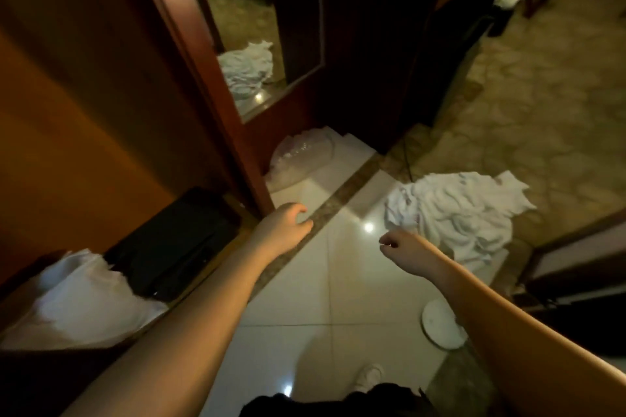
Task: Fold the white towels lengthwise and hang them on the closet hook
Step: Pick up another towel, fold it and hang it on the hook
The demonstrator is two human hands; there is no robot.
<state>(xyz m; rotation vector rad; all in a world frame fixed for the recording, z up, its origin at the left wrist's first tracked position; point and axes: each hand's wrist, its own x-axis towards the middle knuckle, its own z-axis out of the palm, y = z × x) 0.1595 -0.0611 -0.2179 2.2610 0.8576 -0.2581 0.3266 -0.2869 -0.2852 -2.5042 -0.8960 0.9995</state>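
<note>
Lying in a crumpled heap on the tiled floor (338,281) is a pile of white towels (454,217), just past the right hand (403,249). That hand is curled into a loose fist and holds nothing. The left hand (284,225) hangs in the air with bent fingers, holding nothing too. A mirror (250,44) on the wooden closet door shows the pile. More white cloth (81,298) sits at the lower left.

Two hands (284,227), two towel heaps (454,213), one plate (440,325).
</note>
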